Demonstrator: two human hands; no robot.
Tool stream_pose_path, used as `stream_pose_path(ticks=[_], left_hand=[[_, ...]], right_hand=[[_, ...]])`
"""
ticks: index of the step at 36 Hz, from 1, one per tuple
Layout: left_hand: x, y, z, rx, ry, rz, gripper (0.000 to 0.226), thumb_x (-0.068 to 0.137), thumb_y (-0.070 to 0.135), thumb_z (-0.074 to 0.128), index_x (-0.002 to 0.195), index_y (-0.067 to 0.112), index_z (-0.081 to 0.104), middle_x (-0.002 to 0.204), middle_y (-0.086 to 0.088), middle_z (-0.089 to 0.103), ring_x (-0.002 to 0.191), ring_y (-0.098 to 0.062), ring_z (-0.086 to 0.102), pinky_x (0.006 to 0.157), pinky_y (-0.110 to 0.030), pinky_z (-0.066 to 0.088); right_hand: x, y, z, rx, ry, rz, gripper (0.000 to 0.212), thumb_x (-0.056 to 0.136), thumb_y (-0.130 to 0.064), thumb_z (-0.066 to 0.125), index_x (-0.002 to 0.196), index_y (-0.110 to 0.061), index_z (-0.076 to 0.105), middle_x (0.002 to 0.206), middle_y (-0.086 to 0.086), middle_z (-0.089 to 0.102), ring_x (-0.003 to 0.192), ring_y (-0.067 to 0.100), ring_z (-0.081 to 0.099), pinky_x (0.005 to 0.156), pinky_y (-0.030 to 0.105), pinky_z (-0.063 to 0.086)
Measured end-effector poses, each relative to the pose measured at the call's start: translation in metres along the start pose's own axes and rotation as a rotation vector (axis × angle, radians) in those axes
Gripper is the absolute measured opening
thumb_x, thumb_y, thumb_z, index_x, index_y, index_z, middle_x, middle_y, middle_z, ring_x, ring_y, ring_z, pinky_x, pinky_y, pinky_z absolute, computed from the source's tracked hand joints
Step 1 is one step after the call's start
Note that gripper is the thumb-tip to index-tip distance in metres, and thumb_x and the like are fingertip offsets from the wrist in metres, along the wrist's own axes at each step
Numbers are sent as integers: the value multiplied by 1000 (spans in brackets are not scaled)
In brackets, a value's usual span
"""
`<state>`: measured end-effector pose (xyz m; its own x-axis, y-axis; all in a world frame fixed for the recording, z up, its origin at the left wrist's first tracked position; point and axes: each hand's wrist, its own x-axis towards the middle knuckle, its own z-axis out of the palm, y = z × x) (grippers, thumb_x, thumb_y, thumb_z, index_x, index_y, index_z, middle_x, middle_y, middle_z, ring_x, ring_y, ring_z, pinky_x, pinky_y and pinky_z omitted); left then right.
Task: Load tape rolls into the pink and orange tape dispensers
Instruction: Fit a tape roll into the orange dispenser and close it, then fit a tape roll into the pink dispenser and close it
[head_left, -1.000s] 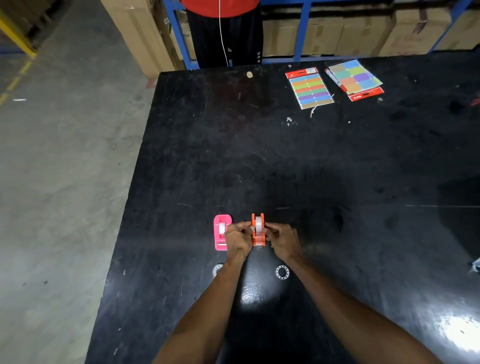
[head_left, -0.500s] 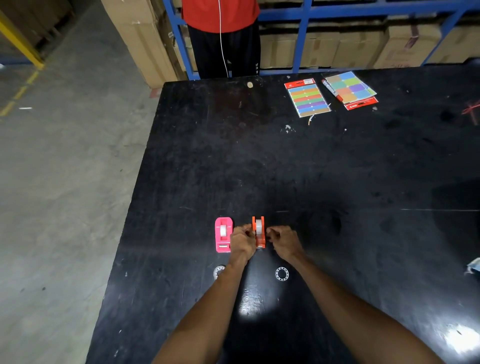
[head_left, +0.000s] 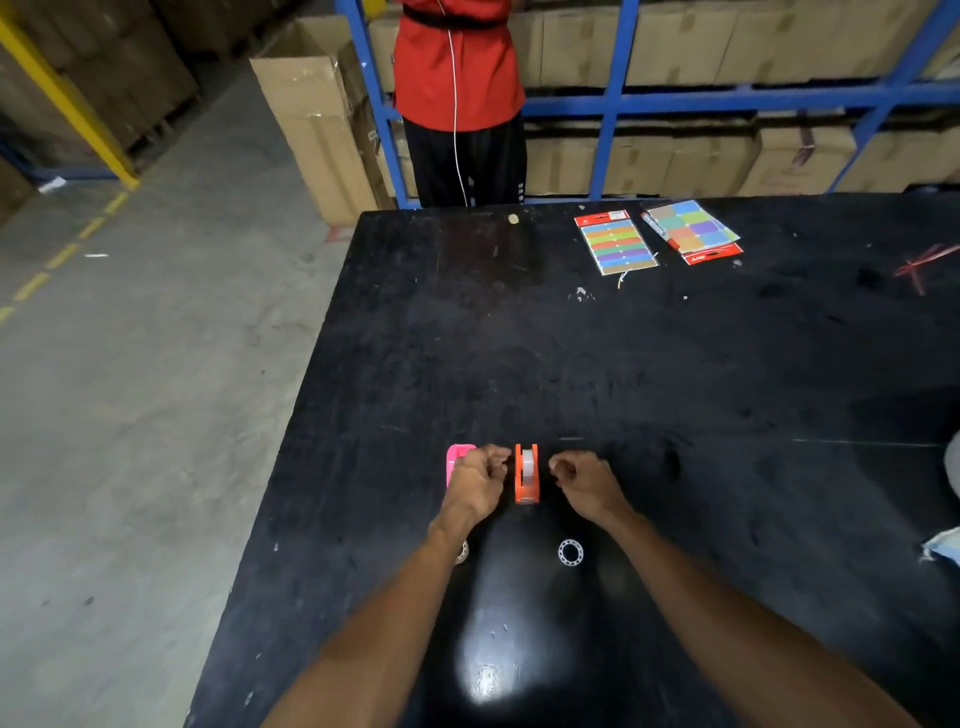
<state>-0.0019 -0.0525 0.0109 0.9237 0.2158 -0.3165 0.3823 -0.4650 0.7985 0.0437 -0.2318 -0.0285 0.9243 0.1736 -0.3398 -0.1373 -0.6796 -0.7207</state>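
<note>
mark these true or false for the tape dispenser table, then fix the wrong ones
1. The orange dispenser stands between the two hands. True.
2. The right hand grips the orange dispenser. False: it is curled beside it, apart.
3. The pink dispenser is partly hidden by the left hand. True.
4. A white ring lies on the table beyond the dispensers. False: it lies nearer the person.
5. The orange dispenser is empty. False: a pale tape roll sits in it.
</note>
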Motion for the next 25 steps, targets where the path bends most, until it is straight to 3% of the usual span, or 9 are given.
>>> stream_pose_path(ticks=[2,5,7,10,15,18,21,25], left_hand=[[-2,-4,-7,3,4,37,27,92,-11,48,110,-5,68,108,-16,71,101,-23,68,91,-10,51],[-9,-6,-20,80,-17,103,25,93,-9,51,111,-5,68,108,-17,72,94,-13,63,74,4,45],[-11,-11,-29,71,-30,135,25,93,-6,53,112,-1,69,108,-15,73,94,-12,65,73,2,48],[-18,-17,-43,93,-52,141,25,94,2,54,112,8,70,108,-6,73,93,-10,68,66,-5,52],[-27,-26,-60,138,-66,181,28,92,-4,52,111,2,70,103,-9,74,78,-4,64,70,0,47],[-28,-36,-71,132,-65,184,21,92,3,61,107,11,73,97,-8,77,80,-17,71,76,-11,55],[-31,-39,-80,127,-70,175,18,93,5,62,108,8,72,100,-6,77,85,-14,72,70,1,48],[-35,-45,-94,113,-83,177,17,92,10,65,107,11,73,95,2,74,80,-5,67,69,4,44]], right_hand=[[-6,-7,-4,-10,2,-19,24,97,-17,55,79,-20,71,85,6,76,83,24,73,84,38,57],[-13,-13,-9,-44,0,-42,28,97,-19,53,70,-23,62,79,5,72,83,24,72,81,37,54],[-18,-18,-10,-56,2,-57,30,97,-19,53,68,-25,59,76,3,69,84,24,72,81,36,53],[-26,-25,-11,-63,-4,-76,27,97,-16,54,72,-25,62,79,2,72,84,22,72,82,35,55],[-39,-36,-9,-108,-14,-89,26,97,-14,53,78,-27,65,83,-3,72,85,18,72,84,32,55],[-43,-41,-4,-139,-9,-82,26,95,-13,52,77,-23,68,83,0,74,82,19,71,84,38,57],[-48,-49,0,-139,-10,-73,26,95,-12,51,78,-20,69,84,2,74,83,20,70,83,38,56],[-57,-61,6,-128,1,-70,25,95,-12,51,84,-15,73,82,2,75,80,19,70,80,35,55]])
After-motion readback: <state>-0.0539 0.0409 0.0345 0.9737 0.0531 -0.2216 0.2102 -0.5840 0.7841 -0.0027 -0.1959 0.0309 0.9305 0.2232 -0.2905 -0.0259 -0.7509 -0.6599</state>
